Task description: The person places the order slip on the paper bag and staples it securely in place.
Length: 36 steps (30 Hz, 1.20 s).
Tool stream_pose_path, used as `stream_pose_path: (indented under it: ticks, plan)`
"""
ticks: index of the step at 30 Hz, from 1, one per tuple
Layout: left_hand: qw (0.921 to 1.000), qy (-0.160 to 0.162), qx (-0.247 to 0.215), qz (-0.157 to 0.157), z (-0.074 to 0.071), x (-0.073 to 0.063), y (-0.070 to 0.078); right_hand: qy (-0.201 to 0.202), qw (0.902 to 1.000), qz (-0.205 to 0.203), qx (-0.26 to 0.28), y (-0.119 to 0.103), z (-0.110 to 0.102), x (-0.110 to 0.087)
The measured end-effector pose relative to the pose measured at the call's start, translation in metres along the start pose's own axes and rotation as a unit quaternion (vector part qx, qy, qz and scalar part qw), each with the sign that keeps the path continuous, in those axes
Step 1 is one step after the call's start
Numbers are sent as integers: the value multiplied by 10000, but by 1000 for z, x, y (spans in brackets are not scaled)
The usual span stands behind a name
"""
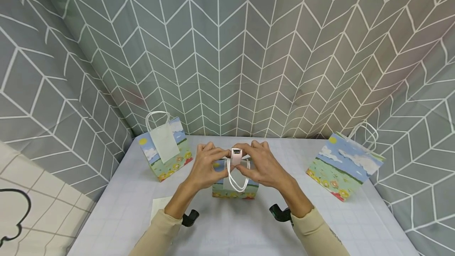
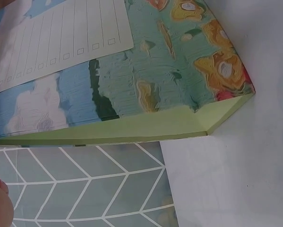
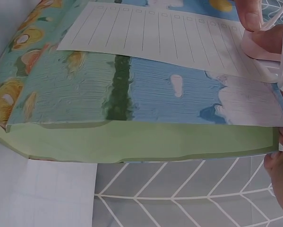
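Observation:
A small pink stapler sits at the top edge of the middle gift bag, between my two hands. My right hand pinches it with thumb and forefinger. Close beside it, my left hand pinches the bag's top edge, its thumb over a white lined paper slip with small checkboxes. That slip lies flat against the bag's painted front of sky, grass and flowers. White handles hang down in front. Parts of the fingers are hidden behind the bag.
A similar gift bag with a white slip leans at the left. Another gift bag stands at the right without a visible slip. A pale paper lies near my left forearm on the white table. Patterned curtains surround it.

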<state>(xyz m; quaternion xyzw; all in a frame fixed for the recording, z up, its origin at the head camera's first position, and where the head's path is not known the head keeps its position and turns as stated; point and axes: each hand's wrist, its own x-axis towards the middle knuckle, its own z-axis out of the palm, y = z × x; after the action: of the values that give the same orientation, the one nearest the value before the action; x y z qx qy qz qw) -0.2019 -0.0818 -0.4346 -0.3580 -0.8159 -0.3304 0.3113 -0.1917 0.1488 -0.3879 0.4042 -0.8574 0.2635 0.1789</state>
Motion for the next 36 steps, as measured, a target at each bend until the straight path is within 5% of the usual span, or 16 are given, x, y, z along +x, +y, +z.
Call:
stream_pose_path:
  ticks: [36]
  plan:
    - [9992, -62, -330, -236, -1, -2, 3, -37, 9990, 382, -224, -4, -4, 0]
